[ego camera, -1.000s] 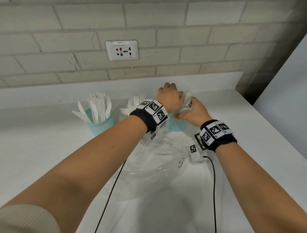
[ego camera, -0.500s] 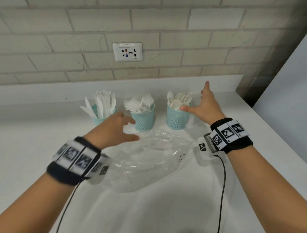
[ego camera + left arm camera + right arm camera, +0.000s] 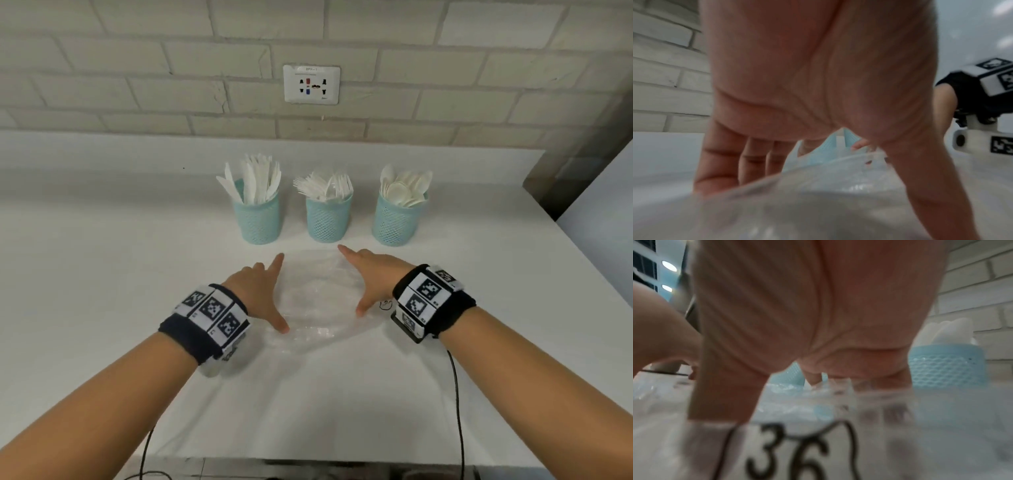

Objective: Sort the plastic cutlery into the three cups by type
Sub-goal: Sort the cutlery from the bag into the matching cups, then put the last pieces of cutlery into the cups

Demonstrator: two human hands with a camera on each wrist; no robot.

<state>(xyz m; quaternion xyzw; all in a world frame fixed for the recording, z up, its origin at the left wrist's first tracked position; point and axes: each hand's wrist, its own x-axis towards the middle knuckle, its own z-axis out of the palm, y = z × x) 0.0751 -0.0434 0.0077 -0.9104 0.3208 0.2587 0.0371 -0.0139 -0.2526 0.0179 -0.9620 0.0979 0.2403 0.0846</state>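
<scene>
White counter (image 3: pixel 102 308) against a pale brick wall (image 3: pixel 102 85) bearing a socket plate (image 3: pixel 311 84). The left hand (image 3: pixel 258 289) and the right hand (image 3: pixel 371 279) both lie spread, fingers straight and apart, holding nothing; each rests at one side of a clear plastic bag (image 3: pixel 318 298), thumbs on or at its edges. In the left wrist view the fingers (image 3: pixel 719 165) point down to the counter just beside the film; in the right wrist view a handwritten "36" shows on the bag (image 3: pixel 797 451).

Beyond the bag stand three cups in a row, near but apart from the fingertips: left cup (image 3: pixel 259 219) with knives (image 3: pixel 255 178), middle cup (image 3: pixel 328 219) with forks (image 3: pixel 325 186), right cup (image 3: pixel 397 222) with spoons (image 3: pixel 406 188). No loose cutlery is visible on the counter; whether any remains inside the bag cannot be told. The sorting appears complete or nearly so.

Step in hand, as judged: flattening or checking the bag. Press lightly with flat palms and sweep outward, away from the cups, since they look light and top-heavy.

Materials: bag thin, crinkled, glossy, likely slippery; cups teal, rigid, perforated mesh, slightly tapered; cutlery matte white, thin, stiff.
</scene>
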